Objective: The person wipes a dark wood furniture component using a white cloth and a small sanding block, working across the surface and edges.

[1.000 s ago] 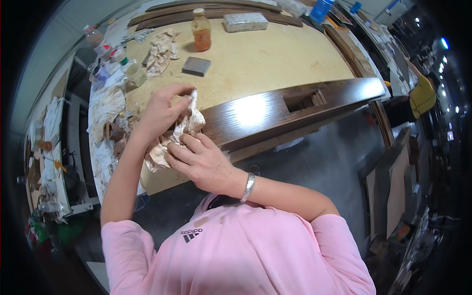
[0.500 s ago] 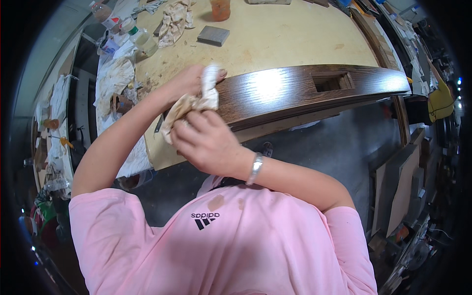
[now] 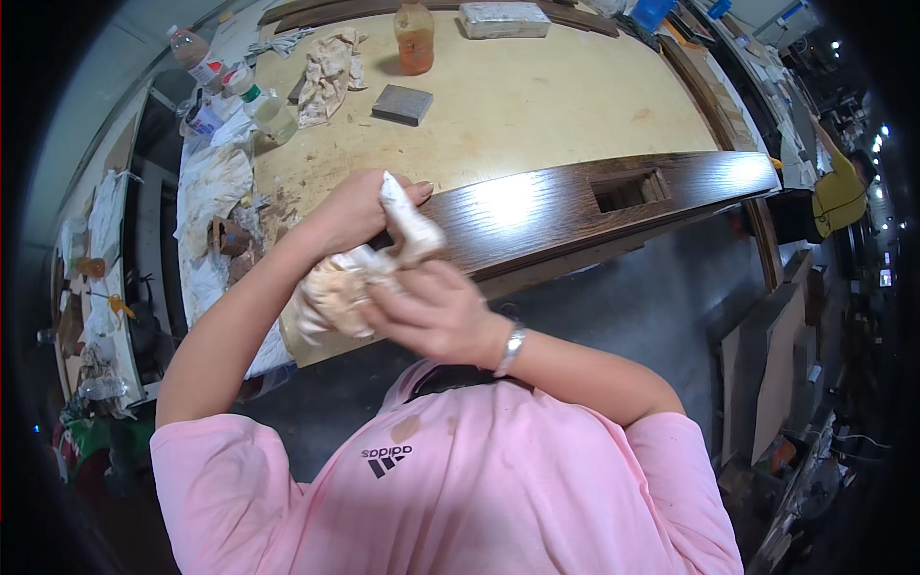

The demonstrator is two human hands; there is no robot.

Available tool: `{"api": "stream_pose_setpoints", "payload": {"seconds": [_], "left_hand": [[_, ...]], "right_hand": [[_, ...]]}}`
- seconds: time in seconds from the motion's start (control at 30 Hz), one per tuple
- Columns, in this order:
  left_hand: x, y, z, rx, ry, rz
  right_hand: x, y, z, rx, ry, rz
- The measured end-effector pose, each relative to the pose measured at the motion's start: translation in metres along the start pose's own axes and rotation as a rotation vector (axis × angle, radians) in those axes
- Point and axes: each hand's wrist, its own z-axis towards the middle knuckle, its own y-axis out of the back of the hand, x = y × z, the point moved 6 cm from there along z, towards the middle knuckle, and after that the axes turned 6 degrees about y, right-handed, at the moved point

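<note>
A long, curved, dark brown wooden piece [image 3: 498, 211] lies along the near edge of the table, its glossy grain catching the light and a rectangular slot cut toward its right part. My left hand [image 3: 362, 209] is closed over its left end, thumb on the top face. Just below, my right hand [image 3: 436, 311], with a silver band at the wrist, grips a crumpled, stained cream rag [image 3: 337, 295]. A white twist of the rag stands up against the left hand and the wood. The rag partly covers the wood's end, and the right fingers are slightly blurred.
On the yellowish table [image 3: 537, 105] sit a grey sanding block [image 3: 402, 105], an orange-tinted bottle [image 3: 415, 43], another rag [image 3: 329, 77] and a pale rectangular block [image 3: 504, 19]. Plastic bottles [image 3: 268, 113] crowd the left. Boards [image 3: 767, 369] lean at right; a person in yellow [image 3: 839, 196] is beyond.
My right hand and the rag have shifted down a little, and the rag now bunches out more at lower left. My left hand stays at the wood's end. The whole view has tilted slightly.
</note>
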Motion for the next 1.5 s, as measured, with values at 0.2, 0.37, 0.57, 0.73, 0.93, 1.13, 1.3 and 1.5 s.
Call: {"api": "stream_pose_setpoints", "payload": {"seconds": [0.2,0.37,0.57,0.73,0.93,1.13,1.3,1.5], "left_hand": [[-0.011,0.005,-0.003,-0.093,-0.126,0.287],[-0.015,0.002,-0.004,-0.113,-0.126,0.311],[-0.02,-0.003,0.001,-0.065,-0.089,0.297],[-0.018,0.002,-0.01,-0.102,-0.104,0.31],[-0.012,-0.003,0.003,-0.093,-0.148,0.282],[-0.013,0.001,-0.007,-0.117,-0.124,0.266],[-0.023,0.0,-0.006,-0.133,-0.144,0.279],[-0.015,0.0,-0.006,-0.151,-0.174,0.322]], "right_hand": [[-0.072,0.138,-0.103,0.04,-0.395,-0.455],[-0.078,0.167,-0.072,-0.199,-0.692,-0.423],[-0.044,0.078,-0.018,-0.005,-0.432,-0.207],[-0.098,0.16,-0.087,-0.167,-0.751,-0.362],[-0.044,0.082,0.006,-0.206,-0.389,-0.032],[-0.054,0.096,-0.07,-0.082,-0.278,-0.285],[-0.155,0.241,-0.188,0.027,-0.524,-0.866],[-0.165,0.266,-0.143,-0.5,-0.938,-0.505]]}}
